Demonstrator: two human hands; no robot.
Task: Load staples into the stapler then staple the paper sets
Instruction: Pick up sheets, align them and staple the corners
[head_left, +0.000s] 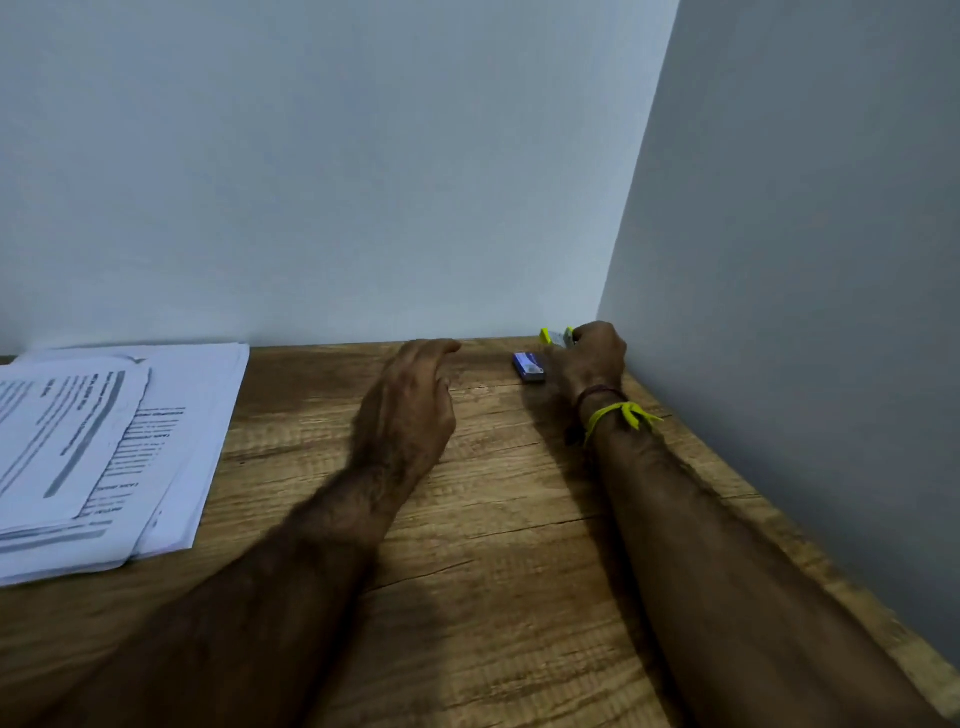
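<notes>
From the head camera I look down on a wooden desk (467, 545) set into a corner where two pale walls meet. My right hand (592, 358) reaches to the far right corner of the desk, its fingers (582, 335) curled closed around a small yellow stapler (555, 336). Only the stapler's yellow ends and a grey middle show past my knuckles, so I cannot tell whether it is lifted or resting on the desk. A yellow band (621, 415) and a dark cord circle that wrist.

Just left of the right hand, a small blue staple box (529, 367) lies flat on the desk, close to the back wall and touching neither hand that I can see.

My left hand (408, 410) is near the middle of the desk, palm down, fingers loosely spread and slightly bent, holding nothing. I cannot tell whether it rests on the wood or hangs just above it.

At the far left, well apart from both hands, lies a loose stack of printed paper sets (104, 447), sheets overlapping at slight angles.
</notes>
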